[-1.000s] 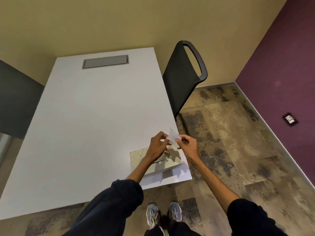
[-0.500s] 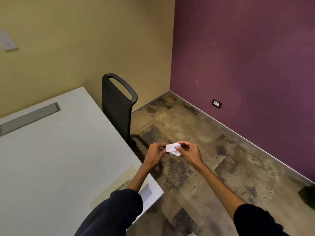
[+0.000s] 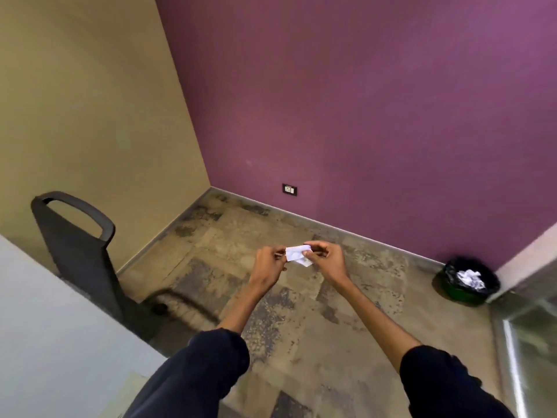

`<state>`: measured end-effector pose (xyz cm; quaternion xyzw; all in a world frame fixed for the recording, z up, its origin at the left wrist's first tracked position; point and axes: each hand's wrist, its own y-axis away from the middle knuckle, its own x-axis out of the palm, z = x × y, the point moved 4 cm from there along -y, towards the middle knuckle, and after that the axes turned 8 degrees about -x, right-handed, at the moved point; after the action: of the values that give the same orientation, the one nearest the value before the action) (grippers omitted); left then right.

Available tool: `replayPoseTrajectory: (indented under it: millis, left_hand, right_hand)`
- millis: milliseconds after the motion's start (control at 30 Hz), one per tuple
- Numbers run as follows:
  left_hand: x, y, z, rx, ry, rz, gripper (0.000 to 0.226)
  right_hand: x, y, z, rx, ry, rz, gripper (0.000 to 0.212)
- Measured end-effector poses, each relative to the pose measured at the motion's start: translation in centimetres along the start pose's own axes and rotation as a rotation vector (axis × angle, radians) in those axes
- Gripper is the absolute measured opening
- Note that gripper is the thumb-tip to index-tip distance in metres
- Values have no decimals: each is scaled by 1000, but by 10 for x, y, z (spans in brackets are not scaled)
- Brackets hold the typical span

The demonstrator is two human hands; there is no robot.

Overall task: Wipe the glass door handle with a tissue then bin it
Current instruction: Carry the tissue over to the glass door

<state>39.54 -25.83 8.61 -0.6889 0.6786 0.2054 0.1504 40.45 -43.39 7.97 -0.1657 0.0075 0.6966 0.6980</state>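
A small white tissue [image 3: 297,254] is held in front of me, over the carpet, pinched between both hands. My left hand [image 3: 269,263] grips its left edge and my right hand [image 3: 327,259] grips its right side with thumb and fingers. A green bin [image 3: 465,282] with a black liner and crumpled white paper inside stands on the floor at the right, by the purple wall. A strip of glass door [image 3: 533,354] with a metal frame shows at the right edge; no handle is visible.
A black chair [image 3: 81,257] stands at the left beside the white table [image 3: 45,342]. A wall socket [image 3: 290,189] sits low on the purple wall. Mottled carpet [image 3: 301,312] lies between me and the bin.
My view has swung right, away from the table, toward the purple wall; the bin and glass door have come into sight. Both hands still hold the tissue, now over the floor.
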Motion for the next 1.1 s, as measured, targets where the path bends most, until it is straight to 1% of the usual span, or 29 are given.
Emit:
replayPoseTrajectory:
  millis: [133,367,600,800,933,1000,1100]
  left_hand:
    - [44,-23,-31,20,33,65,28]
    - [114,-73,-79,91,23,205,23]
    - [186,-128,-121,171,42,370,19]
    - [248,-175,-171,278,43,518,17]
    - [291,-189,-200,346,61,644,16]
    - [305,-187,-212,370,71,677,16]
    - [347,-177,-238,451,52,785,12]
  right_hand:
    - [-49,-10,-13,40,-13,-101,21]
    - [-126,-31,-34,102,5,-300,22]
    - [-193,-52,-55,119,89,-518,24]
    - [-255,-68,-66,141,136,-706,24]
    - [-288,-63,-73,165,161,-874,25]
    - [-300,-57,-74,178,166,-914,25]
    - [-333,-35,-74,206,190,-1057,25]
